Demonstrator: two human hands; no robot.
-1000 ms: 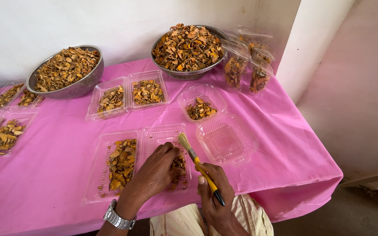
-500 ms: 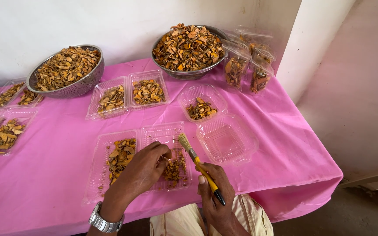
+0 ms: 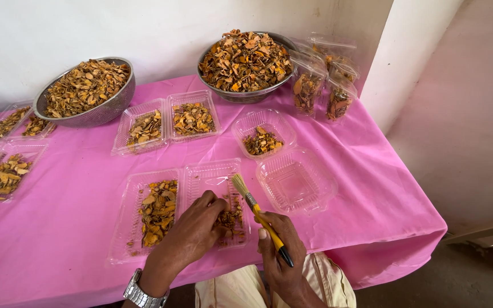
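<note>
Pink cloth-covered table [image 3: 75,194] is crowded: two steel bowls of dried orange-brown chips, left one [image 3: 87,91] & back one [image 3: 245,63], w/ clear filled pouches [image 3: 320,85] just beside the back bowl. Clear hinged trays w/ chips sit mid-table [image 3: 166,122] & far left [image 3: 4,165]. An empty clear square tub [image 3: 296,181] sits just right of the near tray, hemming in the brush.

Vs half a sec ago: left hand [image 3: 192,231] has slid back toward the body, wrist watch [image 3: 142,295] lower in view; brush barely moved.

Left hand's fingers are curled, pinching chips in the right half of the near clear double tray [image 3: 201,177]. Right hand [image 3: 281,251] clenched round a yellow-handled, black-tipped paintbrush [image 3: 261,219], long axis diagonal, pale bristles pointing up-left over the tray's right edge, black end toward the lap.
</note>
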